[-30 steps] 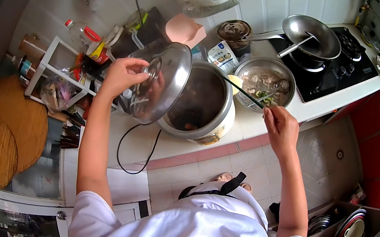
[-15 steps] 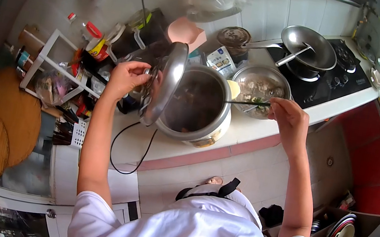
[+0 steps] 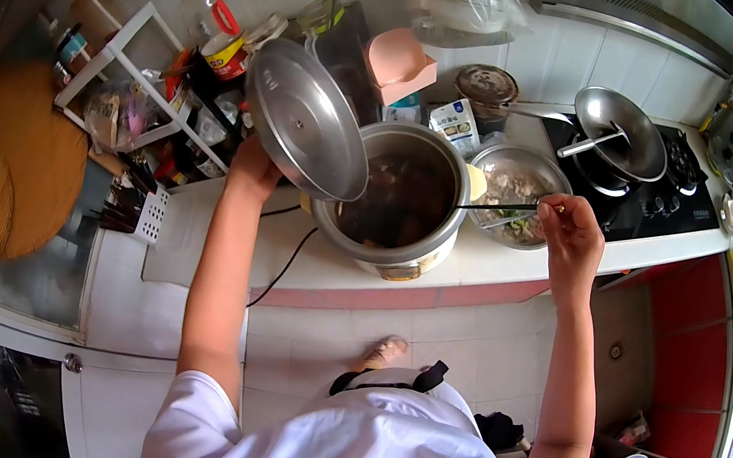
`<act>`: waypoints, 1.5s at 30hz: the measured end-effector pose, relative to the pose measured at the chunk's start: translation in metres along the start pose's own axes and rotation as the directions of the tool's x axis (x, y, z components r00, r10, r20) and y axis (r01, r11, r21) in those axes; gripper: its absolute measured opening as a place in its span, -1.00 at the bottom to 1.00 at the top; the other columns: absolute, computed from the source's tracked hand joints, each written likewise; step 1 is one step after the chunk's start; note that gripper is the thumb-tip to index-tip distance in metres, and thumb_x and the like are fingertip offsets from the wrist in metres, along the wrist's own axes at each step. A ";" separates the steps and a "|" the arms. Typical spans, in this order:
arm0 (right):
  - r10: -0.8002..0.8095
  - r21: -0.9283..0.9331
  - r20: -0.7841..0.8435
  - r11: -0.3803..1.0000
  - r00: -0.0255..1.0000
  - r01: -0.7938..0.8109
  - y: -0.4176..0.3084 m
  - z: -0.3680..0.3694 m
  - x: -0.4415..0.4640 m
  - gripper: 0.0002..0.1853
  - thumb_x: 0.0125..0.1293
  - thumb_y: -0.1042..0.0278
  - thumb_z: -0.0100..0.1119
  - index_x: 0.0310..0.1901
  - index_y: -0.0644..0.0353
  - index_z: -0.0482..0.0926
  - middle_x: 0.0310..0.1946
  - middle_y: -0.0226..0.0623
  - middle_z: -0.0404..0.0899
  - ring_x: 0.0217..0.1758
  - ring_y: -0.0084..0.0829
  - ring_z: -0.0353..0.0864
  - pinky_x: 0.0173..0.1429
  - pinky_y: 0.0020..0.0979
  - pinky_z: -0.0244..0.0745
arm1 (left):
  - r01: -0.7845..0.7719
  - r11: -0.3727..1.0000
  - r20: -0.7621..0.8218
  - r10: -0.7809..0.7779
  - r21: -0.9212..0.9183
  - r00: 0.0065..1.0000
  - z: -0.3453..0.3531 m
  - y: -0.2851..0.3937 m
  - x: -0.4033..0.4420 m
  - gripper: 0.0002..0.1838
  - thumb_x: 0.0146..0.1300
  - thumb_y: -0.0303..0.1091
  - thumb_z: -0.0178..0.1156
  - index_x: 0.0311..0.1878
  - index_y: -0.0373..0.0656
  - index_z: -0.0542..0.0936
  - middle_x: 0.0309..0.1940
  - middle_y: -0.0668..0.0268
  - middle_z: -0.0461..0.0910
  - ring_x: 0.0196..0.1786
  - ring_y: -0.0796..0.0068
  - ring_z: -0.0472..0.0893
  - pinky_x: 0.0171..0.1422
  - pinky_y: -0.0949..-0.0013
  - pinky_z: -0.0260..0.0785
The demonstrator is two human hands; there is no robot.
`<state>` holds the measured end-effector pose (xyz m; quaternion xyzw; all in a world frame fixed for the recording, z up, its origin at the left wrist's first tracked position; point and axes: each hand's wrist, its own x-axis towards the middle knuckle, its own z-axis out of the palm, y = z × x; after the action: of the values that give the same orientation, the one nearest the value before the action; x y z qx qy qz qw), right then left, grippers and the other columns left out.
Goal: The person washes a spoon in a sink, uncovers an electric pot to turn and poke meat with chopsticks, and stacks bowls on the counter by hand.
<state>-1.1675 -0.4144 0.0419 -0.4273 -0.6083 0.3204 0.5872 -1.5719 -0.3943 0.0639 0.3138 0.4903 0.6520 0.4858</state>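
My left hand [image 3: 255, 167] is closed on a metal pot lid [image 3: 307, 120], tilted up with its inner face toward me. The fingers are partly hidden behind it. Below and to its right stands a rice cooker [image 3: 420, 256], uncovered, with dark liquid and brownish pieces [image 3: 402, 191] inside. My right hand [image 3: 572, 228] pinches dark chopsticks [image 3: 496, 206], whose tips point left at the cooker's right rim. Under them sits a metal bowl [image 3: 548, 170] with pale pieces of food and something green in it.
A wok [image 3: 603, 109] with a handled utensil rests on the black gas stove [image 3: 680, 201] at right. Behind the cooker are a pink container [image 3: 400, 63], a white-and-blue packet [image 3: 455, 125] and a lidded pot [image 3: 488, 86]. A white rack [image 3: 108, 56] stands left; a black cord [image 3: 290, 265] hangs off the counter.
The lid has turned from nearly edge-on to showing its inner face, and the cooker's contents show more clearly. My right hand still holds the chopsticks near the cooker's rim. The view has shifted.
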 end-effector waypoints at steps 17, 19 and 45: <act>-0.115 -0.236 0.383 0.947 0.917 0.217 -0.040 0.085 0.011 -0.93 0.18 0.56 0.15 -0.31 0.35 0.56 -0.47 -0.25 0.55 -0.41 -0.45 0.64 -0.33 -0.52 0.51 | -0.061 0.596 -0.212 -0.187 -0.801 0.959 -0.108 -0.043 -0.075 -0.68 0.23 -0.38 0.14 0.03 -0.26 0.45 0.01 0.19 0.49 0.05 0.26 0.48 0.22 0.15 0.36; -0.099 -0.252 0.381 0.945 0.919 0.207 -0.038 0.095 0.010 -0.93 0.18 0.56 0.15 -0.30 0.34 0.56 -0.48 -0.23 0.55 -0.41 -0.45 0.65 -0.34 -0.52 0.51 | -0.045 0.637 -0.175 -0.143 -0.769 0.974 -0.117 -0.041 -0.077 -0.67 0.25 -0.32 0.12 0.03 -0.26 0.45 0.00 0.18 0.49 0.05 0.24 0.48 0.20 0.13 0.36; -0.106 -0.305 0.397 0.922 0.912 0.240 -0.011 0.138 0.000 -0.91 0.13 0.66 0.07 -0.33 0.31 0.54 -0.49 -0.27 0.51 -0.48 -0.42 0.65 -0.43 -0.54 0.49 | -0.128 0.722 -0.309 -0.124 -0.680 0.943 -0.158 -0.056 -0.051 -0.61 0.31 -0.17 0.02 0.05 -0.27 0.45 0.07 0.09 0.46 0.12 0.14 0.43 0.26 -0.01 0.26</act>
<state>-1.3058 -0.4038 0.0373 -0.3990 -0.7914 0.2290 0.4026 -1.6768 -0.4923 -0.0363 -0.0045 0.2859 0.8312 0.4769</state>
